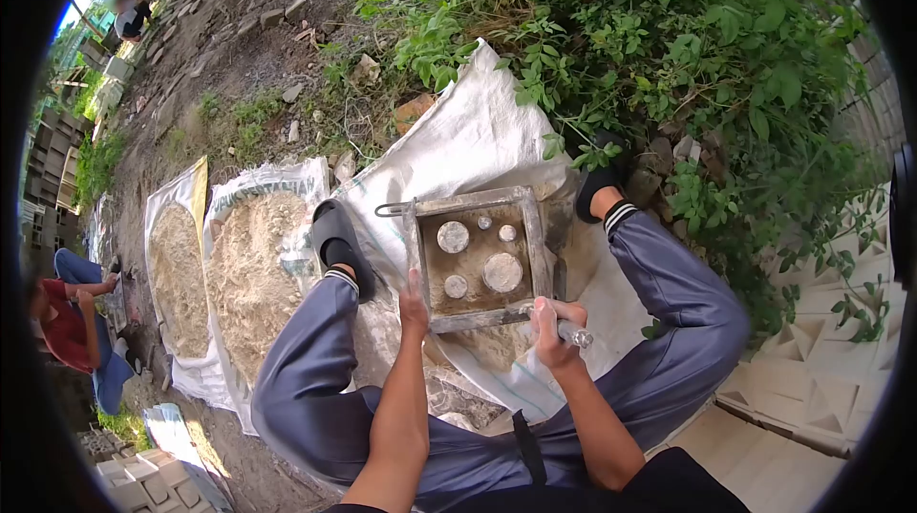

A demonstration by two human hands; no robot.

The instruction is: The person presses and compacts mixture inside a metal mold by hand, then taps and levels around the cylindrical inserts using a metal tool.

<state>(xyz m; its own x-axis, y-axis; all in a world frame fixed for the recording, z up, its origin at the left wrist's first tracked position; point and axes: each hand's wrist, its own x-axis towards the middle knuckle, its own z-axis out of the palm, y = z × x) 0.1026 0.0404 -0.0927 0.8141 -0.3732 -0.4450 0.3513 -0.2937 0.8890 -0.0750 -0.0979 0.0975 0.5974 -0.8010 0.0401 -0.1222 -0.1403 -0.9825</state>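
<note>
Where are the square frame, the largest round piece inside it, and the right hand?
Square frame (468, 201): head view, far rail.
Largest round piece (502, 272): head view, middle of its top.
Right hand (554, 345): head view, middle of the hand.

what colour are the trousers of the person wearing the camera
The trousers are dark greyish blue, seen best in the head view.

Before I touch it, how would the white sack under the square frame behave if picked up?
Probably floppy, since the white sack lies in creases and folds. Lifting it would likely shift the square frame resting on it.
</note>
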